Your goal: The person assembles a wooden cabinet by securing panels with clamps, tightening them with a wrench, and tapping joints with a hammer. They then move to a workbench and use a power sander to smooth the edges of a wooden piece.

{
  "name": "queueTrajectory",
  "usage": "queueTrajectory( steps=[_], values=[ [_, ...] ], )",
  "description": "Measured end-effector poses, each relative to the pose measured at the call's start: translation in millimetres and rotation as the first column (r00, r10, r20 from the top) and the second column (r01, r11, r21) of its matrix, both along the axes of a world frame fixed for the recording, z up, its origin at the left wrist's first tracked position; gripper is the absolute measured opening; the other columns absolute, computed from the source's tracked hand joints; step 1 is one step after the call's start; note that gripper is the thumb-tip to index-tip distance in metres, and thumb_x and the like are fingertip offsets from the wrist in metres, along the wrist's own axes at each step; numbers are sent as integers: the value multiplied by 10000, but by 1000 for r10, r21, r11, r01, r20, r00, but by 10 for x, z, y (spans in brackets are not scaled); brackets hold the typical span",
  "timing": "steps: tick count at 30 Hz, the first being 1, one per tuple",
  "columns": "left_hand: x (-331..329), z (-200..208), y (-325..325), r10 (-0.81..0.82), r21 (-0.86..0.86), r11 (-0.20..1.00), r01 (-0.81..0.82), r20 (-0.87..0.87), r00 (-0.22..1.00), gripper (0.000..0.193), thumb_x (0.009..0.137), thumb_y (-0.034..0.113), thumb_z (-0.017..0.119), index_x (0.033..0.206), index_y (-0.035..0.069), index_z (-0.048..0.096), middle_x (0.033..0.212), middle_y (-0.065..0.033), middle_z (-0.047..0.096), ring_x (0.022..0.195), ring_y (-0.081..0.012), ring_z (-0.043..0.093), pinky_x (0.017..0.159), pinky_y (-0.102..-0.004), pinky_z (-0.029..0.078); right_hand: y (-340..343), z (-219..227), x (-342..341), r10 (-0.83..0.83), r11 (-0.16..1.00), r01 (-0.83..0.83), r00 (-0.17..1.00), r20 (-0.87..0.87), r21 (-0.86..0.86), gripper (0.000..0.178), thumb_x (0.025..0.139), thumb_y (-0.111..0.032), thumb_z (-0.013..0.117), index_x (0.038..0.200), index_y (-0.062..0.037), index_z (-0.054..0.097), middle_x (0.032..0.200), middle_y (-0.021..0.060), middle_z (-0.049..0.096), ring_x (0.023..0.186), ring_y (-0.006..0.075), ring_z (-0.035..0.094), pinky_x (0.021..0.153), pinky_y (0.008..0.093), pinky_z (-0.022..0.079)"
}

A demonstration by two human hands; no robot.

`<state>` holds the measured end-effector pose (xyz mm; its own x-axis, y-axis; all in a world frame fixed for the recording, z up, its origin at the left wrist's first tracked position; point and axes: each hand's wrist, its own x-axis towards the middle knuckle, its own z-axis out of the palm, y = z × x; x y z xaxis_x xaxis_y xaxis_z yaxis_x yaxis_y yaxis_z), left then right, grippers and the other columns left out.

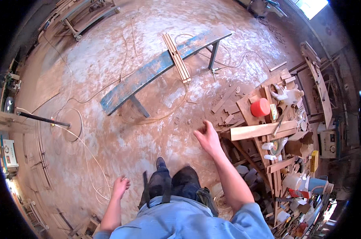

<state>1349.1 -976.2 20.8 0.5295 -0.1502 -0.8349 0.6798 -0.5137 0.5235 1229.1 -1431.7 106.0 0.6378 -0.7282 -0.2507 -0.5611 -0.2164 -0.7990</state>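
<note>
My right hand [207, 137] reaches forward over the floor, its thumb and fingers apart and nothing in it. It is nearest to a pale wooden board [264, 130] on the cluttered workbench to the right, without touching it. Low at my left side hangs my left hand [121, 186], empty, the fingers loosely bent and slightly apart. A worn blue bench [144, 77] stands ahead of me on metal legs. Across its top lie several narrow wooden strips [176, 58], side by side and overhanging both edges.
A red round container [260, 107], bottles and wood scraps crowd the right-hand workbench [248, 104]. Offcuts [224, 99] litter the dusty floor beside it. Cables [87, 153] and a hose [164, 118] trail over the floor. At left, a black pole [43, 118] rises from a round base.
</note>
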Motion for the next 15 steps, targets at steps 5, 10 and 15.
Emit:
queueTrajectory(
  steps=[5,10,15],
  values=[
    [278,-117,582,199,160,965,-206,63,978,358,904,131,514,1228,-14,475,735,-89,584,548,-130,533,457,-264,427,-928,-725,1405,53,967,-72,995,-85,-245,729,718,-315,761,1254,51,428,1130,272,564,1086,398,542,906,445,457],
    [-64,-140,1617,605,-21,741,-671,-411,682,142,916,170,540,995,52,557,670,-65,553,517,-135,517,445,-272,419,-1841,-1337,2427,8,972,-80,951,-308,-222,825,674,-341,799,1260,74,394,1122,272,557,1096,420,524,933,443,451],
    [-178,306,853,221,304,942,-144,-235,947,219,926,252,513,954,51,597,786,-77,596,690,-194,558,623,-354,455,-2374,-2124,3122,33,970,-133,899,-436,-201,933,629,-402,837,1273,65,349,1182,256,534,1116,399,524,940,438,455]
  ],
)
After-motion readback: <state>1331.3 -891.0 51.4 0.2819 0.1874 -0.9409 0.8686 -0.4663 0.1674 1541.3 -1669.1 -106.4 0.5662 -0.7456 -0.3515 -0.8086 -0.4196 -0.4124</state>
